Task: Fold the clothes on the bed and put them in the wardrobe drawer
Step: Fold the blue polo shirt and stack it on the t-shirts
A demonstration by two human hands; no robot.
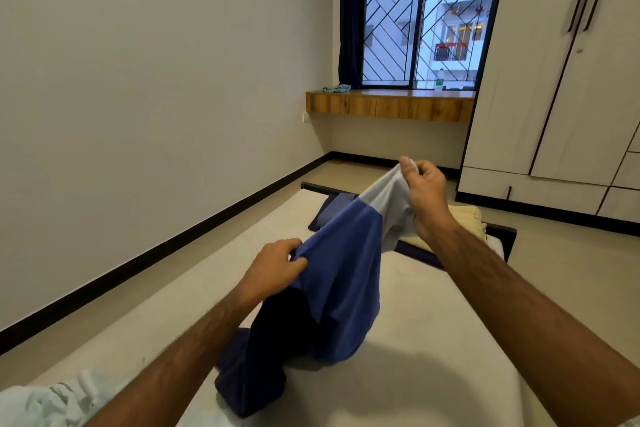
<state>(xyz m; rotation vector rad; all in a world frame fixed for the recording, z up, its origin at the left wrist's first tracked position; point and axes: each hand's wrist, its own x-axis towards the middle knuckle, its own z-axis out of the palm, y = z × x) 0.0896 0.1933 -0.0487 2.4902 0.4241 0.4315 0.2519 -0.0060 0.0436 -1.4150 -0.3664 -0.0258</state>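
Observation:
A blue garment with a grey panel (341, 263) hangs between my hands above the bed (433, 340), its dark lower end resting on the mattress. My left hand (275, 265) grips the blue cloth at its left edge. My right hand (424, 192) is raised higher and pinches the grey end. At the bed's far end lie a folded dark blue cloth (334, 210) and a pale yellow folded cloth (464, 218). The wardrobe (554, 97) stands at the right with its doors shut; its low drawers (533, 189) are closed.
A pale green garment (59, 399) lies at the bed's near left corner. A wooden window ledge (391, 102) with a small teal cloth (336, 88) runs under the barred window. Bare floor separates the bed from the left wall and from the wardrobe.

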